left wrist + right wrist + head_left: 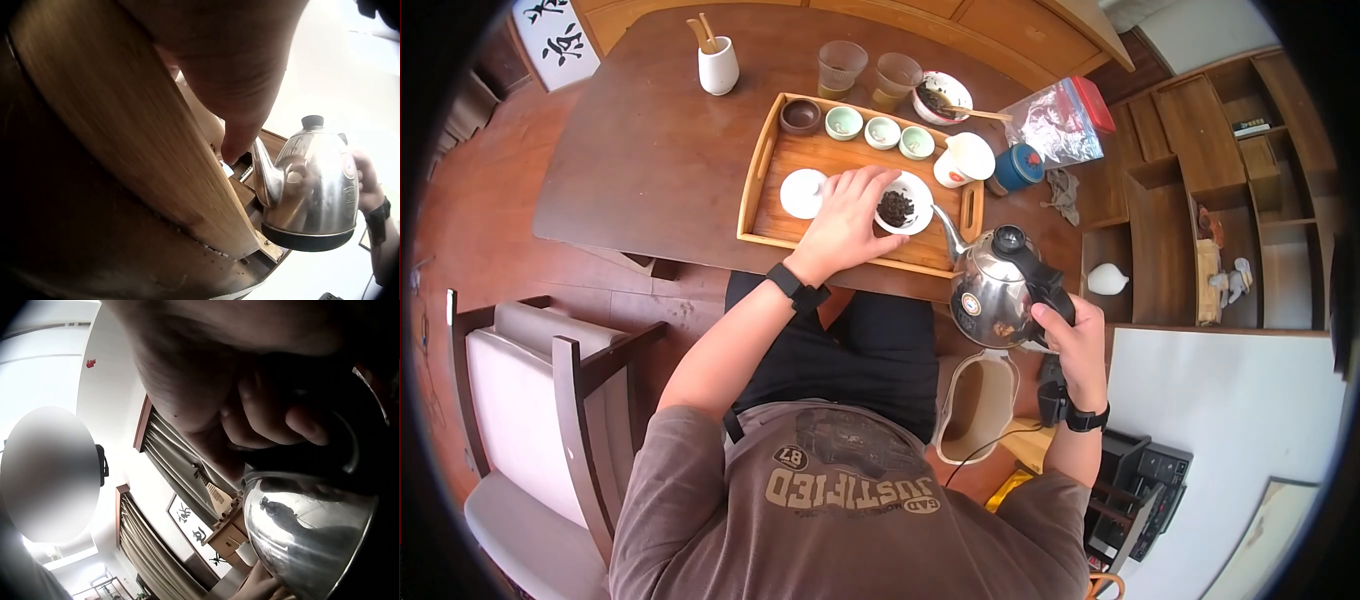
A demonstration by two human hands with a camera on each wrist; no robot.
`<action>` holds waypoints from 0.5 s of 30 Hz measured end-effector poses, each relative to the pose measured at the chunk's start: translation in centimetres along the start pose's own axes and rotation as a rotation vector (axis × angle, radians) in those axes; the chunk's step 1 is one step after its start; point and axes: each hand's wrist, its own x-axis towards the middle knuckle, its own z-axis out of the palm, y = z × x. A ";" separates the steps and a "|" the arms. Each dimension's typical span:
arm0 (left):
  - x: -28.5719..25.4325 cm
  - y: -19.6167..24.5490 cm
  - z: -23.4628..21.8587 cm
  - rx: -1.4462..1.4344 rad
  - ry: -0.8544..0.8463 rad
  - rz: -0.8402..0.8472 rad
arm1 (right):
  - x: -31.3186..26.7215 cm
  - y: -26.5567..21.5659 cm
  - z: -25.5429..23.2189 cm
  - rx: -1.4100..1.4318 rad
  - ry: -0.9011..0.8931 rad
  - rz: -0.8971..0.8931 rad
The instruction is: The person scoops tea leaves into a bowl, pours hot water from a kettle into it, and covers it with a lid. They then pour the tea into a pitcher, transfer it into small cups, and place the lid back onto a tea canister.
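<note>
My right hand (1078,345) grips the black handle of a shiny steel kettle (990,295), held out past the tray's right end. Its spout (948,232) points at a white bowl (915,205) with dark dry tea leaves (895,208) in it. Beside that bowl is my left hand (850,220), fingers and thumb spread at its rim, partly covering it. A white lid (802,193) lies on the tray just left of this hand. In the right wrist view the fingers (269,412) curl round the handle above the kettle's body (306,531).
The wooden tray (750,200) also bears a brown cup (800,116), several pale green cups (843,123) and a white pitcher (965,160). Behind it stand plastic cups (841,68) and a bowl with tongs (945,95). A blue tin (1018,168) stands right. Below the kettle is a bin (978,405).
</note>
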 end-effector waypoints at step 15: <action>0.0 0.2 -0.4 -0.012 0.012 0.009 | 0.8 -1.0 0.4 -0.016 0.020 0.010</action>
